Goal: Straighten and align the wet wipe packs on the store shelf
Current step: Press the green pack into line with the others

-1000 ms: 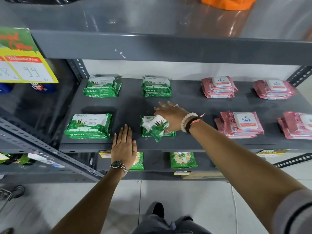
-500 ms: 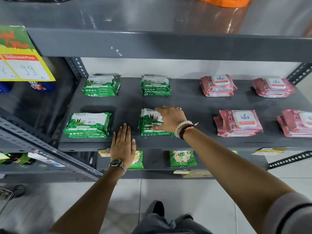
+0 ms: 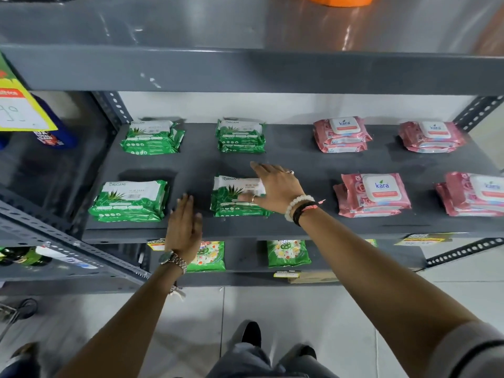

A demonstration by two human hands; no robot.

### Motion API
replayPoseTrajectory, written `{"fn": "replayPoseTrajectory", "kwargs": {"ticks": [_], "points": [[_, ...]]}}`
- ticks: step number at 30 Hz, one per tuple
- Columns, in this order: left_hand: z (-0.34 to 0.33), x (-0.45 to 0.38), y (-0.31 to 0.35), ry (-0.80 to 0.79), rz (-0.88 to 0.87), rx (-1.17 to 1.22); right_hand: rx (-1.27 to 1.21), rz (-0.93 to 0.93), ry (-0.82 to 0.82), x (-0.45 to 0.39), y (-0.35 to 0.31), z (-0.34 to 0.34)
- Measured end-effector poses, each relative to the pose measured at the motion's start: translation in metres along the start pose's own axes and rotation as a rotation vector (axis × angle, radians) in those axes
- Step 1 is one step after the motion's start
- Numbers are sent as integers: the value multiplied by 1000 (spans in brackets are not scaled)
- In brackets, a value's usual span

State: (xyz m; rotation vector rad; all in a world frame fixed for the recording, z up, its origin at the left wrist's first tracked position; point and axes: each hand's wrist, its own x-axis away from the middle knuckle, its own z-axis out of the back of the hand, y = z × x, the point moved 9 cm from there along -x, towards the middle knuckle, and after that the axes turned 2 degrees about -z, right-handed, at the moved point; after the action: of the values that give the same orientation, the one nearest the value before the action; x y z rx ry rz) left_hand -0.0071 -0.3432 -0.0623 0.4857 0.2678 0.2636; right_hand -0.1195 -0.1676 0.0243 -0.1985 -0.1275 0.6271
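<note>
On the grey shelf point(image 3: 300, 159) lie small stacks of wet wipe packs in two rows. Green stacks sit at back left point(image 3: 151, 137), back middle point(image 3: 241, 136), front left point(image 3: 129, 200) and front middle point(image 3: 231, 197). Pink stacks sit at back right point(image 3: 341, 135), far back right point(image 3: 432, 136), front right point(image 3: 373, 195) and far front right point(image 3: 474, 197). My right hand point(image 3: 275, 186) lies flat, fingers spread, on the right part of the front middle green stack. My left hand point(image 3: 184, 225) hovers open at the shelf's front edge, just left of that stack.
A grey shelf board point(image 3: 245, 69) overhangs above. A yellow price sign point(image 3: 19, 107) hangs at the left, with a blue bottle point(image 3: 54, 132) behind it. The lower shelf holds green flower-print packets point(image 3: 287, 253). Perforated uprights point(image 3: 111, 107) frame the shelf. My feet stand on the tiled floor.
A second ago my right hand held a tilted green pack above the front middle stack. It laid it flat, and the hand now rests open on top. My left hand turned slightly.
</note>
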Motion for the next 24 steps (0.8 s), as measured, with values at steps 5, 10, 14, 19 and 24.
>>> {"fn": "replayPoseTrajectory", "kwargs": {"ticks": [5,10,14,19,24], "points": [[27,-30,91,101,-179,73,-66,-172,172,30,95,39],[-3,-50,157,1,-308,-81,-69,-326,212,57,192,58],[-22,-60,149,-30,-213,-201,14,-326,160,66,229,53],[-33,-60,125,-57,-91,-301,90,-295,51,68,242,26],[-34,-59,124,-26,-85,-271,108,-297,81,66,246,18]]}}
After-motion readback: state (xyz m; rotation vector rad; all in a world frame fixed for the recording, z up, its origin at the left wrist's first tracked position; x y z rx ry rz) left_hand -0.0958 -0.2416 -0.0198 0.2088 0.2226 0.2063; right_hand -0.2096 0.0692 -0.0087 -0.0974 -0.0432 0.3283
